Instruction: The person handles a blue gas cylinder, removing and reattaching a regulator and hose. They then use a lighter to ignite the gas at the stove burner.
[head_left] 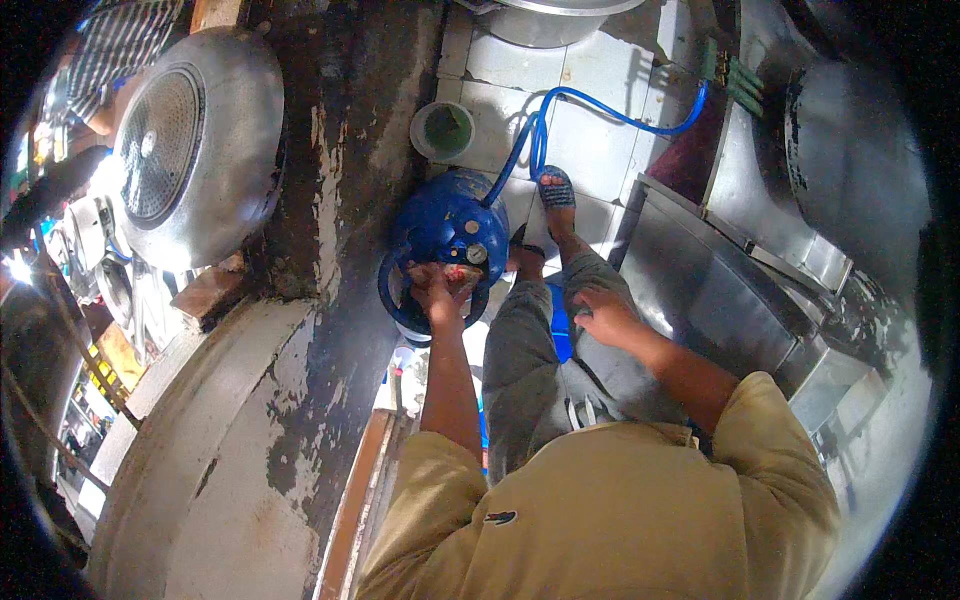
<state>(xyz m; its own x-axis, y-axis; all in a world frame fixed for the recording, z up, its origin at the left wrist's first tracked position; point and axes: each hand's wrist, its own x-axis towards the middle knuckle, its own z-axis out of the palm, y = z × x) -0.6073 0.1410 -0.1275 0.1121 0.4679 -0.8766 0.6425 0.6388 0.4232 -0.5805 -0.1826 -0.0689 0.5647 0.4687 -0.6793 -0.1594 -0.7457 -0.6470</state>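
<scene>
A round blue tank-like machine (440, 215) stands on the floor in front of me, with a small dial (476, 253) and a dark curved handle (387, 290) at its near side. My left hand (440, 290) is closed at the near side of its top, by a small red part (456, 272). Just what the fingers grip is hidden. A blue hose (600, 106) runs from the machine's top, loops and reaches a green fitting (745, 88) at the right. My right hand (603, 316) holds nothing and lies on my trouser leg with its fingers apart.
A white bowl with something green inside (420, 140) stands behind the machine. Close by on the left rises a peeling wall (335, 200), with a large metal pan (255, 130) beside it. Stainless steel units (700, 265) line the right. A metal pot (535, 32) sits at the far end.
</scene>
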